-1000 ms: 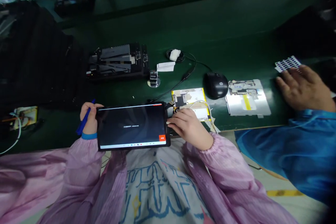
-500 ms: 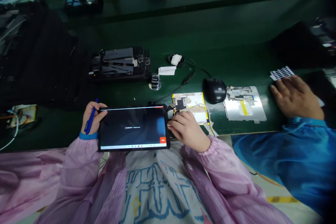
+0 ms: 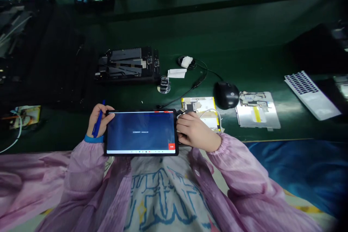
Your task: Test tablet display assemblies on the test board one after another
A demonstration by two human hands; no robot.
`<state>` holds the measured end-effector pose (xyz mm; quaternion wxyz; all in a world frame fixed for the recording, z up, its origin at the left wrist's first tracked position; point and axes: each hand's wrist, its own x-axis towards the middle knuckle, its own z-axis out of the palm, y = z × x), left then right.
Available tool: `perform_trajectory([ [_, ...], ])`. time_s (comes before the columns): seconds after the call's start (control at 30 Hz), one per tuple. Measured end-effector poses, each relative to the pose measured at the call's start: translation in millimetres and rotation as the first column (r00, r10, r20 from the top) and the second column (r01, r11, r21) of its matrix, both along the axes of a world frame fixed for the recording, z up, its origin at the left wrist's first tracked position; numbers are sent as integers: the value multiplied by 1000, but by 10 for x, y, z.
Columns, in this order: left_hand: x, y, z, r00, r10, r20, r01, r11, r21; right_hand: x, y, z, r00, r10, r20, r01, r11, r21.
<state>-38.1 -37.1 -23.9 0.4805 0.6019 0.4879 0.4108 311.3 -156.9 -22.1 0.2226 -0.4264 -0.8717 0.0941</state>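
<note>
My left hand (image 3: 98, 121) is closed on the left edge of a tablet screen (image 3: 141, 132), thumb on its front. A blue pen (image 3: 98, 119) is also tucked in its fingers. The screen is lit dark blue, with a line of small text and a red box in its lower right corner. My right hand (image 3: 196, 129) has its fingers curled at the right edge of the screen; the fingertips are partly hidden. Just behind this hand lies a yellow-edged battery and board assembly (image 3: 202, 102), with a dark flat cable running toward the screen and a white cable across it.
A black mouse (image 3: 226, 95) and a silver tablet back (image 3: 261, 110) lie to the right, beyond them a white label sheet (image 3: 312, 96). Behind the screen stand a small counter (image 3: 164, 84), a coiled cable (image 3: 191, 66) and stacked tablet parts (image 3: 127, 65). Black stacks fill the left.
The co-worker's hand has left the label sheet, which now lies fully in view. The screen has turned from near black to dark blue. My hands keep their places at its edges.
</note>
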Motion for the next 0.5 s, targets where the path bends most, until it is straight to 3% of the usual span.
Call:
perform_trajectory([
  [0.5, -1, -4, -12, 999, -28, -25, 29, 999, 27, -4, 119, 109, 998, 57, 35, -52, 990, -135],
])
